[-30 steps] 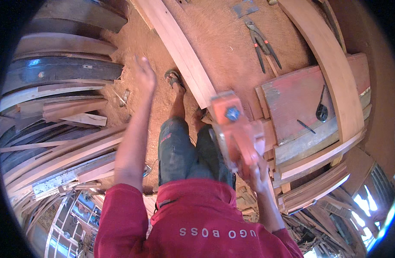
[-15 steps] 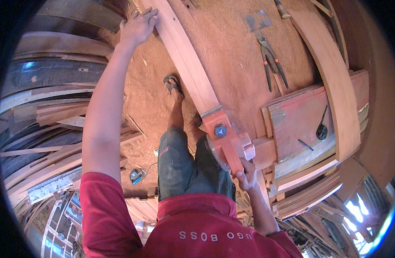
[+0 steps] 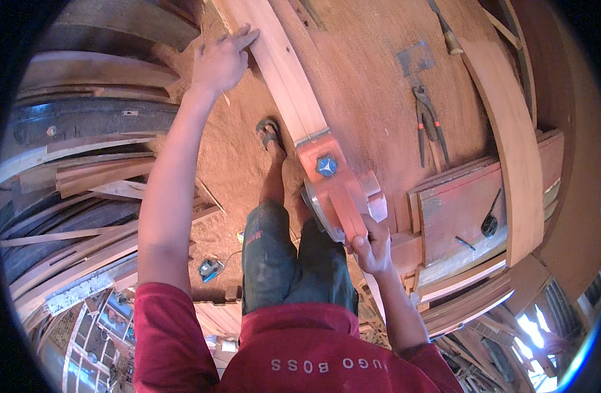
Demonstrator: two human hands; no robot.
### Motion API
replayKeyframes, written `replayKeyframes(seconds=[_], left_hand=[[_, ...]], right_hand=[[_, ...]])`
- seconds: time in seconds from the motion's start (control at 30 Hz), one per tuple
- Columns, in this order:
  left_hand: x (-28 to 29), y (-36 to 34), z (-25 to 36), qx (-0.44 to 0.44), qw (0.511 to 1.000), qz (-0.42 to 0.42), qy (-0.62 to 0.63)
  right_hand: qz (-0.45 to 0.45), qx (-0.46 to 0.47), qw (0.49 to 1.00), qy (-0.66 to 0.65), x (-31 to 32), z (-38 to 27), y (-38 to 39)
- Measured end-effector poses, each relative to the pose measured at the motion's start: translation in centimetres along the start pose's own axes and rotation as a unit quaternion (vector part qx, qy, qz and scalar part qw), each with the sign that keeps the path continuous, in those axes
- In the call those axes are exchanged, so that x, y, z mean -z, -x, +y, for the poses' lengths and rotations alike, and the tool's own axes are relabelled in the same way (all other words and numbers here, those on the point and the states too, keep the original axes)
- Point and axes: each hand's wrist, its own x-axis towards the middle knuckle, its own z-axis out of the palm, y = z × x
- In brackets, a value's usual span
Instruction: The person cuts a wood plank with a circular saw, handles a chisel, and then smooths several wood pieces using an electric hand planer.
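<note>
An orange electric hand planer [image 3: 326, 187] with a blue knob rests on a long pale wooden board [image 3: 281, 69]. My right hand [image 3: 374, 249] is wrapped round the planer's rear handle. Toward the far end, my left hand [image 3: 223, 60] lies at the board's left edge, its fingers stretched out over the wood. A dark crack or line runs along the board's face ahead of the planer.
Pincers [image 3: 428, 121] with red-and-black handles lie on the dusty bench to the right, near a flat metal plate [image 3: 415, 57]. Farther right is a curved plank [image 3: 510, 144]. Stacked boards [image 3: 84, 173] fill the left side; a blue power tool [image 3: 210, 269] sits on the floor.
The planer and my right hand have moved forward along the board. My left hand stays at the board's far left edge. The whole view has shifted slightly.
</note>
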Motion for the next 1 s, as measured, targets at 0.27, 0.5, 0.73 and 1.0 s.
replayKeyframes(seconds=[0.27, 0.5, 0.73, 1.0], left_hand=[[-6.9, 6.9, -0.4, 0.109, 0.906, 0.16, 0.375], [-7.9, 19.6, 8.4, 0.213, 0.702, -0.171, 0.658], [-8.8, 19.7, 11.4, 0.139, 0.69, -0.262, 0.661], [-10.8, 19.2, 10.5, 0.159, 0.625, -0.336, 0.686]], right_hand=[[-0.001, 0.027, 1.0, -0.011, -2.8, -5.5, -10.3], [-0.004, 0.043, 0.998, -0.052, -5.7, -9.3, -19.2], [-0.019, 0.035, 0.999, -0.022, -7.5, -14.1, -27.9], [-0.003, 0.098, 0.995, -0.006, -10.3, -19.1, -37.1]])
